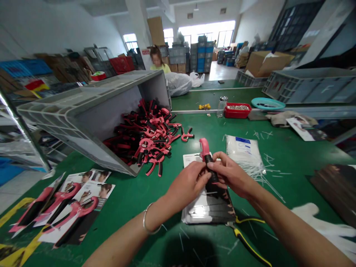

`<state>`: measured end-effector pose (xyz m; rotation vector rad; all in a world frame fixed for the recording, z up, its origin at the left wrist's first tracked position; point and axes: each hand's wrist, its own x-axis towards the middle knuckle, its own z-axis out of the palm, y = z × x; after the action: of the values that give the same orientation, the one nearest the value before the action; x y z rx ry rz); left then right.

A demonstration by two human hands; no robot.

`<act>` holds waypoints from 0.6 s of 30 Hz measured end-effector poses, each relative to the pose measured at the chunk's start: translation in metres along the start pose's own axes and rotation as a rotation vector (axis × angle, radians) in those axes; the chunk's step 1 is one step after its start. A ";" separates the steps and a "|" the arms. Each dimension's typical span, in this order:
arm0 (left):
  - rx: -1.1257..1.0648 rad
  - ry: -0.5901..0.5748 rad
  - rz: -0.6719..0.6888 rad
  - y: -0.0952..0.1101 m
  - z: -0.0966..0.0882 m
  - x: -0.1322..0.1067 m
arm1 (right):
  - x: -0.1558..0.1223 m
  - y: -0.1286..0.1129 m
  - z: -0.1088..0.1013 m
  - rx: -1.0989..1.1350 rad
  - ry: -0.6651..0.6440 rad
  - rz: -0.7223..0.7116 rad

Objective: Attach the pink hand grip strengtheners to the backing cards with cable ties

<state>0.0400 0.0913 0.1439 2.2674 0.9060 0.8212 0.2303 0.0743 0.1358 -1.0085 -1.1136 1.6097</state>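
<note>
A pink and black hand grip strengthener (205, 147) is held upright over a stack of printed cards (200, 213). My left hand (190, 182) pinches its black handle from the left. From the other side, the fingers of my right hand (229, 172) close on the same handle. Whether a cable tie sits between my fingertips is hidden. Beside my right hand lies an opened bag of white cable ties (244, 150), with ties spilling out. Yellow-and-black pliers (246, 241) rest at the front of the card stack.
A tipped grey crate (80, 142) spills many hand grip strengtheners (151, 135) onto the green table. Several carded ones (75, 213) lie at left. Behind are a red tray (237, 111), a glass jar (221, 107) and a turquoise dish (267, 104). A white glove (319, 224) lies right.
</note>
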 end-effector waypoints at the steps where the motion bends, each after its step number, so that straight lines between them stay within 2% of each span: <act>1: 0.025 0.011 0.014 -0.002 0.002 -0.001 | -0.001 0.001 0.000 0.042 -0.004 0.012; 5: 0.181 0.168 0.059 -0.019 -0.001 -0.007 | 0.001 0.004 -0.004 0.235 -0.085 0.025; 6: 0.197 0.176 0.060 -0.027 -0.003 -0.008 | 0.004 0.005 -0.006 0.309 -0.110 0.031; 9: 0.131 0.079 0.032 -0.053 -0.005 -0.009 | 0.015 0.009 -0.011 0.539 -0.173 0.078; 11: 0.080 0.065 -0.018 -0.069 -0.004 -0.008 | 0.022 0.012 -0.014 0.604 -0.200 0.115; 14: 0.080 0.109 -0.090 -0.085 -0.003 -0.007 | 0.025 0.019 -0.019 0.459 -0.190 0.126; 18: 0.127 -0.044 -0.086 -0.094 -0.004 -0.013 | 0.006 0.028 -0.026 0.077 -0.120 0.157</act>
<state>-0.0081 0.1400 0.0786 2.3268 1.0536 0.6916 0.2472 0.0808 0.1012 -0.9798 -1.0644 1.8454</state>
